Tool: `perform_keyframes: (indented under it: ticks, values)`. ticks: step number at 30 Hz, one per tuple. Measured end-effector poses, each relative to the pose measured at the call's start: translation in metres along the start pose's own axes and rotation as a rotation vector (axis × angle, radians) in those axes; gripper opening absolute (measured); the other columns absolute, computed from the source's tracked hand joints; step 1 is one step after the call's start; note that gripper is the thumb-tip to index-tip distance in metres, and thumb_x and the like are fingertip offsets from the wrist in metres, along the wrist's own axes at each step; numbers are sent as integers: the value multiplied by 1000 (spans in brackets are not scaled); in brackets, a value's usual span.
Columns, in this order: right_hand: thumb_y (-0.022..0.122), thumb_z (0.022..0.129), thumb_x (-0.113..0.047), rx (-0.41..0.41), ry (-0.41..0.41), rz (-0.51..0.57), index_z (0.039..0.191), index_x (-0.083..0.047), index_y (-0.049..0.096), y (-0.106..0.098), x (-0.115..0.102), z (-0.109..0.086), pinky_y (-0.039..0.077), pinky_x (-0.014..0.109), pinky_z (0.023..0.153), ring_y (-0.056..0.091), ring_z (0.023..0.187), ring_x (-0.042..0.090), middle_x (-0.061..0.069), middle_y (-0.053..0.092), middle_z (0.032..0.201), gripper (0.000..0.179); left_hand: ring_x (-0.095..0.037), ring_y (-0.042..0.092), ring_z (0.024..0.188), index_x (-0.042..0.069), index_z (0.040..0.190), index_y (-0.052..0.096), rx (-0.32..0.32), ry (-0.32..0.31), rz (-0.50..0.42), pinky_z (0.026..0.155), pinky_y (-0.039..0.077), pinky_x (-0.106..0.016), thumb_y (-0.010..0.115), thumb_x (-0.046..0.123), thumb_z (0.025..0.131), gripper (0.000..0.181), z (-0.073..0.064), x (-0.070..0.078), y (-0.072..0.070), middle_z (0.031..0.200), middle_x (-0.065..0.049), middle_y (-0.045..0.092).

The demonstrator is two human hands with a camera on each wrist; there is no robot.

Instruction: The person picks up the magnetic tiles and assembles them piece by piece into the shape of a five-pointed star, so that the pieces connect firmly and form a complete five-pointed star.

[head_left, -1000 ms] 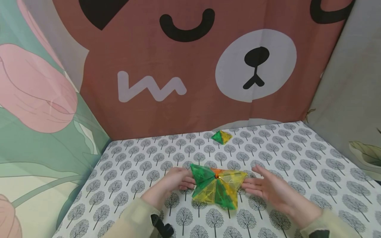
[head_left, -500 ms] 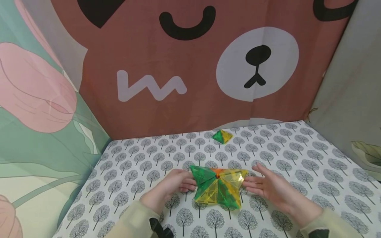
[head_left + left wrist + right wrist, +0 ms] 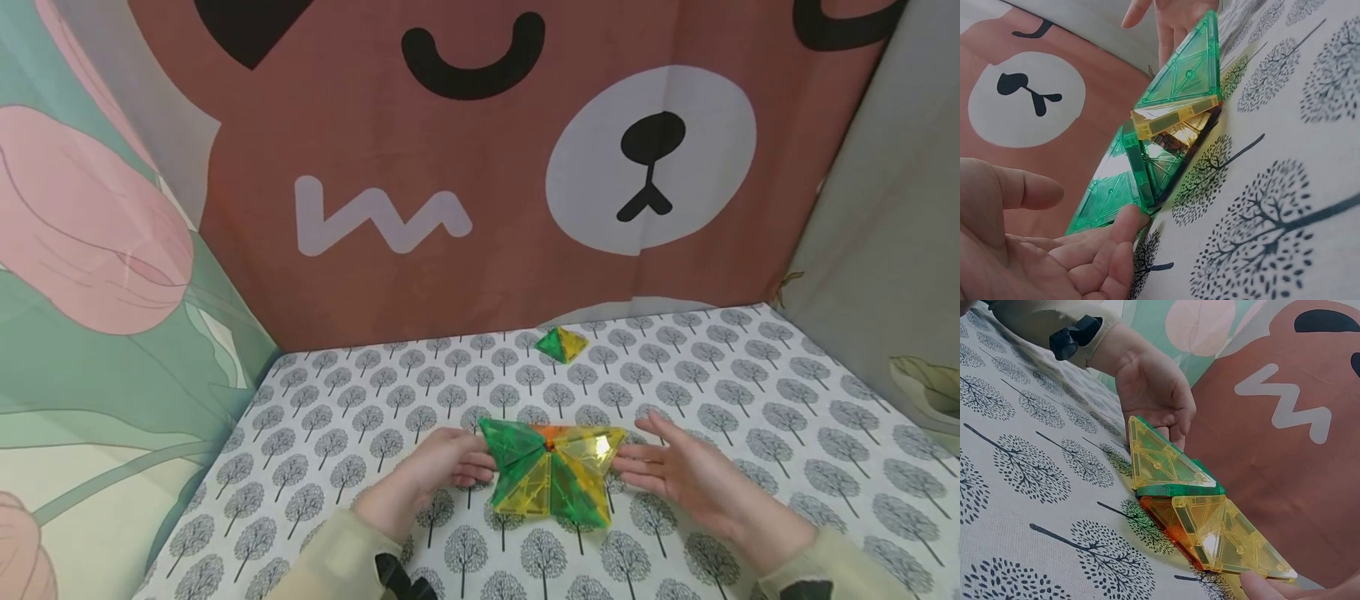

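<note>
A star-like shape built of translucent magnetic tiles (image 3: 525,492), green, yellow and orange, sits on the tree-print cloth between both hands. It is joined from triangles that rise toward the middle. My left hand (image 3: 448,458) is at its left green point, fingers loosely bent; in the left wrist view the fingertips touch the lower edge of a green tile (image 3: 1110,194). At the right yellow point, my right hand (image 3: 686,479) stands with fingers stretched out and thumb raised. A fingertip reaches the corner of a yellow tile (image 3: 1241,544) in the right wrist view.
A small green and yellow tile pyramid (image 3: 561,345) stands farther back, near the rear edge of the cloth (image 3: 337,417). Behind it hangs a brown bear-print curtain (image 3: 480,292). A flower-print curtain (image 3: 90,225) closes the left side, a grey one (image 3: 900,208) the right.
The tile star has turned slightly, its front points shifting to the right. Both hands keep almost the same place beside it. The small pyramid stays put.
</note>
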State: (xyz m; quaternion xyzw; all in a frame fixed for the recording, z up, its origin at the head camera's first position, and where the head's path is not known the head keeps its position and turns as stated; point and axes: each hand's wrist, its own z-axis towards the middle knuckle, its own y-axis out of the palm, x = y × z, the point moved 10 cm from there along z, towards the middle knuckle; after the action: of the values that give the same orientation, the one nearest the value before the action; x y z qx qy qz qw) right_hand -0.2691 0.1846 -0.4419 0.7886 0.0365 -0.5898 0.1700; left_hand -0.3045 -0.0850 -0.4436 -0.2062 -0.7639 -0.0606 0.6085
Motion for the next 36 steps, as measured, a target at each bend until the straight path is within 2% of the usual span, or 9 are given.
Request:
perform_keyframes:
  ticks: [11, 17, 19, 22, 24, 28, 30, 32, 36]
  values:
    - [35, 102, -58, -9, -8, -15, 155, 2, -4, 2, -3, 5, 44, 41, 104, 51, 126, 40, 39, 27, 148, 89, -19, 68, 80, -8, 113, 64, -9, 10, -4, 77, 56, -33, 57, 21, 97, 34, -4, 3, -3, 98, -15, 72]
    - [32, 101, -62, 11, 21, -201, 154, 6, 2, -8, -12, 17, 44, 47, 103, 52, 124, 42, 36, 33, 147, 92, -22, 70, 82, -6, 112, 65, -16, -1, 6, 76, 56, -32, 59, 23, 96, 34, -2, 2, -12, 99, -16, 72]
    - [31, 102, -61, 6, 12, -289, 153, 9, 4, -14, -20, 27, 43, 50, 104, 47, 128, 44, 36, 31, 148, 91, -22, 70, 84, -6, 113, 65, -3, -11, 16, 76, 56, -32, 59, 23, 96, 34, 1, 0, -18, 100, -16, 72]
    - [35, 106, -49, -17, -28, -422, 152, 11, 11, -22, -36, 49, 37, 54, 107, 36, 134, 48, 36, 26, 150, 79, -21, 70, 85, -7, 117, 62, 41, -10, 26, 76, 56, -32, 57, 22, 98, 36, 6, 0, -31, 103, -16, 72]
    - [38, 107, -39, -37, -67, -615, 152, 9, 19, -25, -46, 68, 31, 59, 109, 29, 137, 50, 35, 26, 151, 68, -21, 69, 86, -9, 121, 60, 79, -8, 22, 77, 55, -32, 56, 21, 99, 37, 9, 0, -39, 105, -17, 71]
    - [42, 106, -20, -68, -159, -1083, 151, 5, 30, -20, -59, 108, 25, 63, 110, 27, 138, 51, 31, 29, 152, 52, -19, 69, 85, -11, 123, 58, 136, -2, 11, 78, 55, -32, 55, 19, 99, 38, 16, 4, -50, 106, -18, 71]
    - [42, 105, -10, -94, -200, -1246, 151, 5, 30, -13, -63, 127, 23, 62, 111, 25, 139, 51, 31, 27, 153, 50, -20, 69, 86, -11, 123, 58, 142, 1, 14, 78, 55, -33, 55, 19, 99, 39, 20, 5, -50, 106, -18, 71]
    - [45, 100, 1, -113, -204, -1327, 152, 3, 29, -8, -64, 143, 21, 61, 112, 22, 141, 49, 30, 26, 154, 55, -22, 68, 90, -10, 124, 58, 143, 4, 18, 81, 55, -35, 55, 21, 99, 40, 23, 7, -48, 107, -16, 71]
    - [49, 87, 17, -149, -152, -1380, 154, 0, 28, -3, -58, 164, 26, 59, 112, 21, 142, 47, 26, 24, 157, 72, -27, 66, 102, -9, 128, 57, 127, 34, 24, 90, 53, -41, 55, 24, 99, 43, 30, 12, -41, 117, -19, 67]
